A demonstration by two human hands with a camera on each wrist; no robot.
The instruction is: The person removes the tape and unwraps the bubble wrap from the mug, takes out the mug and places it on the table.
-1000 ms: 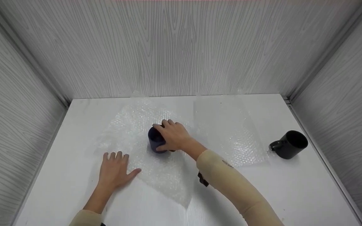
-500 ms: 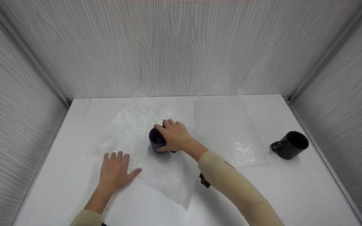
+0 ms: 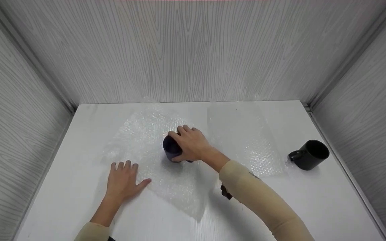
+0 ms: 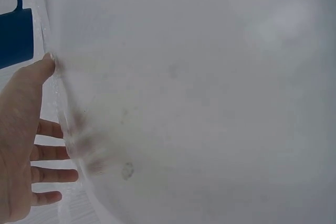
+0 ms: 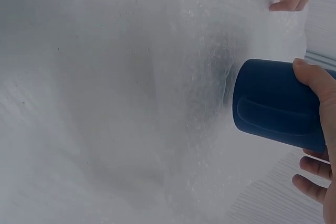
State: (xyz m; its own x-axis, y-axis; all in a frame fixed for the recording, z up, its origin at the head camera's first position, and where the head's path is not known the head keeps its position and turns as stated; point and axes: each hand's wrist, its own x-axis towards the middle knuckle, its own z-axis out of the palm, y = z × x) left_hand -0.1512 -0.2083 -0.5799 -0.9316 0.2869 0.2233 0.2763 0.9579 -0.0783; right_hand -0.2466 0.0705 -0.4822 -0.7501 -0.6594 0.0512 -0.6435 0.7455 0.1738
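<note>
My right hand (image 3: 191, 144) grips a dark blue mug (image 3: 169, 154) from above at its rim, thumb on the near side and fingers over the far side. The mug is over a crumpled sheet of bubble wrap (image 3: 146, 127), its handle mostly hidden by the hand. In the right wrist view the blue mug (image 5: 273, 87) has its base close over the wrap. My left hand (image 3: 122, 182) lies palm down with spread fingers at the wrap's near-left edge. In the left wrist view its thumb (image 4: 44, 67) touches that edge.
A second, flatter sheet of bubble wrap (image 3: 263, 160) lies to the right of the first. Beyond it, a black mug (image 3: 308, 157) stands near the white table's (image 3: 326, 207) right edge, handle facing left. Wood-grain panels (image 3: 186, 50) enclose the back and both sides.
My right hand has shifted slightly to the right and away from me, bringing the blue mug along. My left hand has stayed in place.
</note>
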